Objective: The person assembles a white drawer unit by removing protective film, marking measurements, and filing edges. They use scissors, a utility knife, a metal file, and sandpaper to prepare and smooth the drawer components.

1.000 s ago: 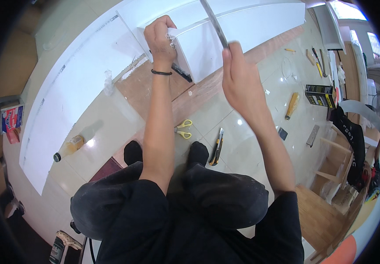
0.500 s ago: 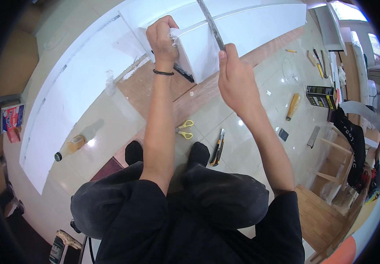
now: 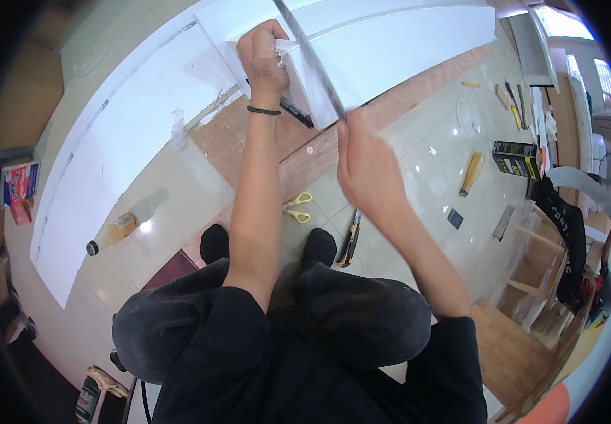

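Bar [image 3: 310, 56]: long, narrow, grey, slightly blurred. Seen across the white panel [image 3: 397, 53]; whether they touch cannot be told. Near end is held by the right hand [image 3: 370, 166], fingers closed round it. Panel corner is gripped by the left hand [image 3: 261, 60], fingers curled over. Scissors [image 3: 300, 207], yellow, and knife [image 3: 350, 242], black and yellow, are placed on the floor [image 3: 429, 191], knife just beside the right wrist. Bottle [image 3: 118, 230] is found at left. Bar's long axis is slanted, directed away and leftward; far end is cut off by the view's upper edge.
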